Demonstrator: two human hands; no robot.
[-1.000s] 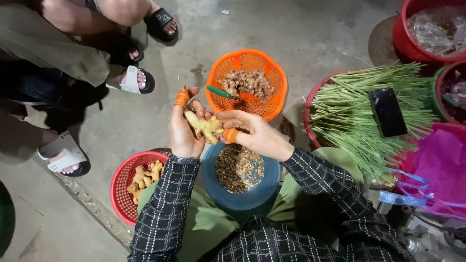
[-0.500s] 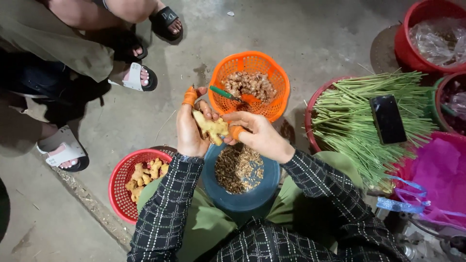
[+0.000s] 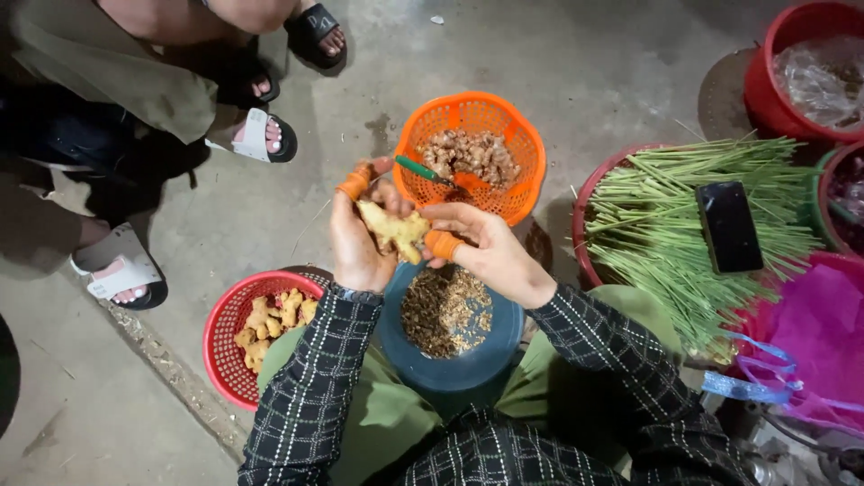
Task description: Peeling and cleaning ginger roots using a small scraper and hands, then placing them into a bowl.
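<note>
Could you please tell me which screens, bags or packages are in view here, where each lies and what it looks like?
Phone: flat black rectangle, screen dark, lying on the green stalks at right.
Clear plastic bag: crumpled inside the red bucket, top right.
Magenta bag: right edge, with blue ribbon.

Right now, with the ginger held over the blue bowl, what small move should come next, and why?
Probably another short scrape. The left hand grips the ginger piece, the right hand holds the green-handled peeler against it, and brownish patches still show. Peelings already lie in the blue bowl below.
</note>
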